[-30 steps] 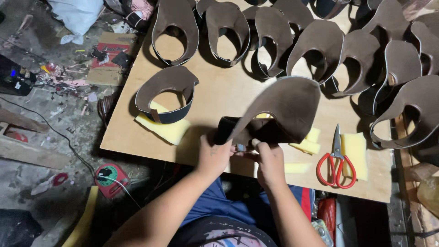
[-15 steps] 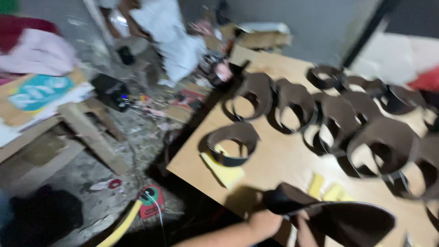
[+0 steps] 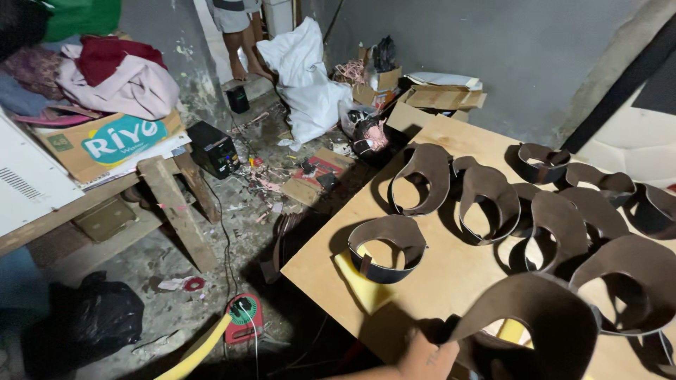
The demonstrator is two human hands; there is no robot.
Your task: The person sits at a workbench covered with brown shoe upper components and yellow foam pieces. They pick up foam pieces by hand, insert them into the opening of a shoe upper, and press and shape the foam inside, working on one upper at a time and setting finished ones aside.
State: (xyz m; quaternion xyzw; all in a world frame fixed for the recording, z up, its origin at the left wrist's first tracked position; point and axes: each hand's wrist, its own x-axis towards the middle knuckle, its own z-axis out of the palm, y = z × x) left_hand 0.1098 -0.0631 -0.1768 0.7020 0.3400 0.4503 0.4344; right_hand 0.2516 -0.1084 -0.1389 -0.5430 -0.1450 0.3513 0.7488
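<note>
Bench (image 3: pixel 451 274): pale plywood, smooth, matt. Curved brown pieces (image 3: pixel 542 331): leather-like sheet, matt, slightly napped outer face, darker inner face. Pads (image 3: pixel 355 278) under the pieces: yellow foam, soft, matt. Floor (image 3: pixel 141 260): rough, stained concrete. Sack (image 3: pixel 303 63): white woven plastic, creased.

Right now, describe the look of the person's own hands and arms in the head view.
Only one hand shows, at the bottom edge, with a short stretch of forearm running in from the left. Both are bare: no glove, no sleeve, no watch, ring or marking visible. The brown leather piece beside it hides the fingertips. The other hand is out of sight.
</note>
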